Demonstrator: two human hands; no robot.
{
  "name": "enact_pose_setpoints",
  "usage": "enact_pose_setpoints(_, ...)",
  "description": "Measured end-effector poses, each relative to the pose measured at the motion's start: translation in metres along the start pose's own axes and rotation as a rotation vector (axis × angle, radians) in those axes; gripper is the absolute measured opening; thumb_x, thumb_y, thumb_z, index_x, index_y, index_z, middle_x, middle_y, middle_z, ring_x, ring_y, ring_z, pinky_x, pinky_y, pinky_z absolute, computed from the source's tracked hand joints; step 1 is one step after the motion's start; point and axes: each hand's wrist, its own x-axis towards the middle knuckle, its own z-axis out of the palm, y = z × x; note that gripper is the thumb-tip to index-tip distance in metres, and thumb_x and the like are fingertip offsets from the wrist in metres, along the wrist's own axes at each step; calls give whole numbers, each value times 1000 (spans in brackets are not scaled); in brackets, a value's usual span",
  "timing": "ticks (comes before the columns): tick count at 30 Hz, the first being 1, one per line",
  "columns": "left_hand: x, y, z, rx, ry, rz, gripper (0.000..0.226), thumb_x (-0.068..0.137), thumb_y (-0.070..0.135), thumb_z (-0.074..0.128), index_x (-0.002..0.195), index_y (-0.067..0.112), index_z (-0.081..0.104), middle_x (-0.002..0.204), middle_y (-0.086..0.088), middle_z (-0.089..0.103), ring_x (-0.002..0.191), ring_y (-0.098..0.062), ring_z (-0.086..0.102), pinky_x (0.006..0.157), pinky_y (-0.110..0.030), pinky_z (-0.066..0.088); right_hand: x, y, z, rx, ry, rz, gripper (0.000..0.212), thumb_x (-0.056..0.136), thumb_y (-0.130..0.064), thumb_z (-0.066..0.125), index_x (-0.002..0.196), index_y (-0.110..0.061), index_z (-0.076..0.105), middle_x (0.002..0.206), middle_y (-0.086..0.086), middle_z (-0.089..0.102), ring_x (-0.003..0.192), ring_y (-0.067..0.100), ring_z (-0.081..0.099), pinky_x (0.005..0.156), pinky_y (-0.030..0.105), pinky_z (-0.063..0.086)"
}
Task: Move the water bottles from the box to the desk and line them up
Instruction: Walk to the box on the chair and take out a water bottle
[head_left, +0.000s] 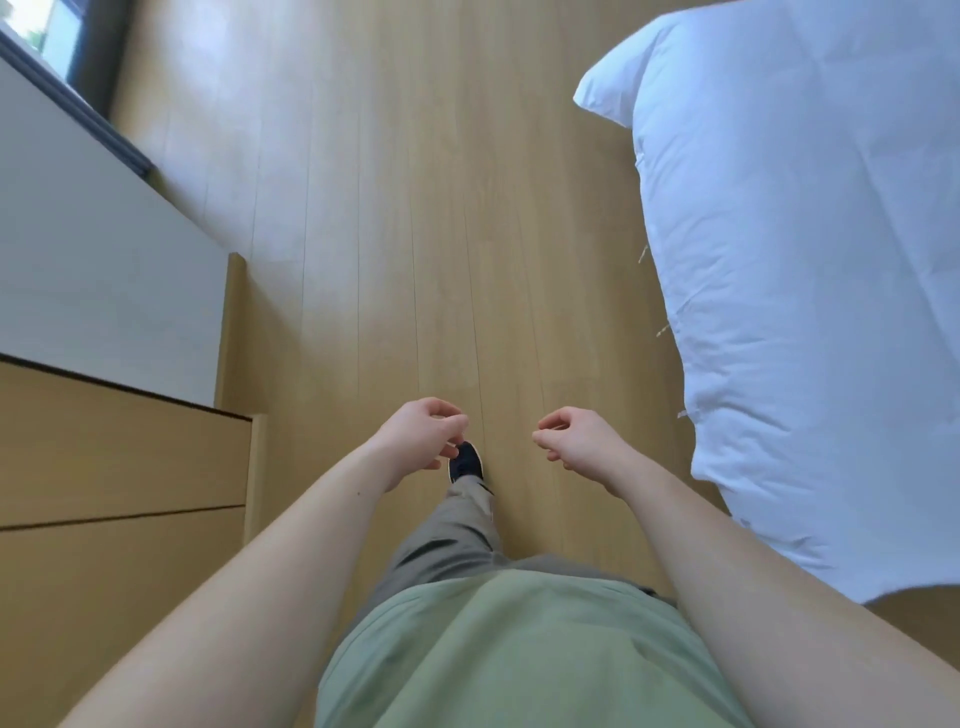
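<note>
Both bare forearms stretched forward and down, converging toward twelve o'clock. Left hand (423, 439) loosely curled, holding nothing, fingertips turned toward three o'clock. Right hand (579, 439) likewise loosely curled and empty, fingertips toward nine o'clock, apart from the left.

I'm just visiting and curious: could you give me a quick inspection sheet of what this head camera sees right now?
Surface: wooden floor, bare where visible; no desk in view.
Job's things: nothing seen; no water bottles or box.
Clutter: nothing seen.
Hands: left hand and right hand held out over the floor, fingers loosely curled, holding nothing.
Cables: nothing seen.
Surroundings: bed with white duvet at right; wooden drawers at left; window at top left; dark shoe stepping forward.
</note>
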Motion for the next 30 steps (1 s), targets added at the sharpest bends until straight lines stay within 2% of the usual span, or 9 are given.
enact_pose_setpoints(5,59,57,-61,-16,-9,7,23,101,34,58,118,20,65,104,-1,74,96,-16,73,90,-38,60,56,-80,-21,70,25,-1,23,94,-29,62,115,-19,62,107,-3,66,97,15,68,90,35,55)
enact_pose_setpoints(10,106,110,-98,0,-22,17,22,101,33,58,117,20,65,104,-2,74,96,-17,73,90,-39,60,98,-132,-50,77,44,0,25,94,-28,61,117,-18,63,105,-4,67,97,15,68,93,38,55)
enact_pose_setpoints(14,144,150,-113,44,-59,8,23,100,35,58,118,21,65,104,0,73,97,-16,72,90,-38,60,138,-161,-80,109,56,21,23,93,-27,63,114,-18,63,106,1,69,95,17,69,87,38,55)
enact_pose_setpoints(18,188,196,-124,62,-54,-2,24,100,36,58,118,21,64,104,0,73,96,-15,72,88,-36,60,192,-183,-116,133,53,25,26,91,-29,65,115,-18,64,109,1,68,93,16,69,78,30,52)
enact_pose_setpoints(23,243,274,-135,76,-25,-8,26,101,36,57,121,20,64,104,0,73,97,-15,72,87,-35,60,268,-227,-182,143,33,24,24,90,-31,65,112,-20,64,103,3,71,92,17,69,93,41,55)
enact_pose_setpoints(30,313,401,-138,120,8,0,27,100,37,57,121,20,64,103,1,72,95,-14,71,86,-34,59,348,-289,-285,126,3,-19,26,89,-36,63,112,-23,63,102,1,72,99,18,69,93,40,55)
